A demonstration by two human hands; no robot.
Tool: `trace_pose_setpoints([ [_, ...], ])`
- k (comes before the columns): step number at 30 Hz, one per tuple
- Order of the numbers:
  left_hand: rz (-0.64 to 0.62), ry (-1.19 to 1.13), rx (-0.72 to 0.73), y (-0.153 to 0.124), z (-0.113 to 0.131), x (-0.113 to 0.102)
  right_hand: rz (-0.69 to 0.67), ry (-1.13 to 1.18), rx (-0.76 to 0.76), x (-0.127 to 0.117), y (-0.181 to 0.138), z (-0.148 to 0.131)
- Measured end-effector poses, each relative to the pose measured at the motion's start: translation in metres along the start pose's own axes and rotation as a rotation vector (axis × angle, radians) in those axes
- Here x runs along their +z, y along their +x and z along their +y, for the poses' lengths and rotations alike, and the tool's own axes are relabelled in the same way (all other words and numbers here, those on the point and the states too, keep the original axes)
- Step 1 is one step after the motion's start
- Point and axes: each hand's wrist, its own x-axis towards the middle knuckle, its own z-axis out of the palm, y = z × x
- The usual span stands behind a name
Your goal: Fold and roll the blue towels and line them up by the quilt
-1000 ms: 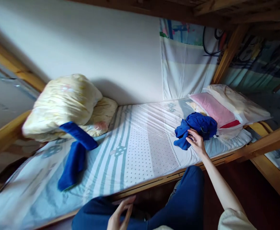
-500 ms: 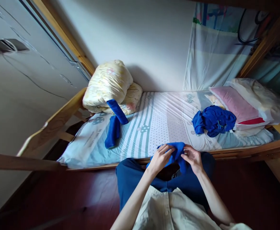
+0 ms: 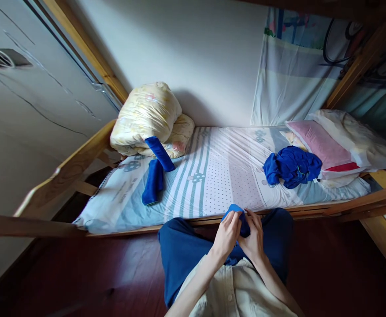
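Over my lap, both hands grip a blue cloth (image 3: 234, 208), now bunched into a small bundle. My left hand (image 3: 227, 232) has its fingers curled round the cloth's left side. On the other side my right hand (image 3: 254, 234) closes on it, fingertips close to those of the left. Much of the cloth is hidden behind the fingers. Two rolled blue cloths lie at the left of the bed: one roll (image 3: 153, 182) flat on the sheet, another roll (image 3: 160, 153) leaning towards the quilt. A crumpled pile of blue cloth (image 3: 292, 166) rests at the right, by the pillows.
A patterned sheet (image 3: 214, 176) covers the bed, whose wooden rail (image 3: 325, 208) runs along the front. A bundled yellow quilt (image 3: 146, 112) sits at the left end. At the right end are a pink pillow (image 3: 320, 141) and a pale one (image 3: 354, 132). A curtain (image 3: 279, 83) hangs behind.
My hands have come closer together and nearer my body. The cloth, which was spread and hanging between them, is now gathered into a compact bundle. The other blue cloths stay put.
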Motion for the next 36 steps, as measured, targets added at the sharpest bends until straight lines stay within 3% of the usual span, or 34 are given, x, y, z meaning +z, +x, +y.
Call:
trace_pose_setpoints([
  [6,-0.079,0.104,-0.003,0.007,-0.001,-0.006,0.008,0.032,-0.076,0.010,-0.003,-0.004],
  [11,-0.132,0.062,-0.021,0.011,-0.001,-0.017,-0.041,0.159,-0.090,0.003,-0.001,-0.014],
  [18,-0.094,-0.014,-0.061,0.007,-0.008,-0.021,-0.065,0.256,-0.018,-0.011,0.012,-0.023],
  [22,-0.054,-0.053,-0.133,0.006,-0.010,-0.021,-0.149,0.275,0.028,-0.006,0.012,-0.020],
  [27,-0.033,-0.064,-0.110,0.002,-0.007,-0.022,-0.100,0.240,0.118,0.006,0.018,-0.010],
  [32,0.084,-0.022,-0.069,-0.004,-0.014,-0.050,-0.072,0.189,0.133,0.002,0.028,0.020],
  [36,0.258,0.127,-0.076,-0.016,-0.036,-0.089,-0.021,0.064,0.089,-0.027,0.031,0.053],
])
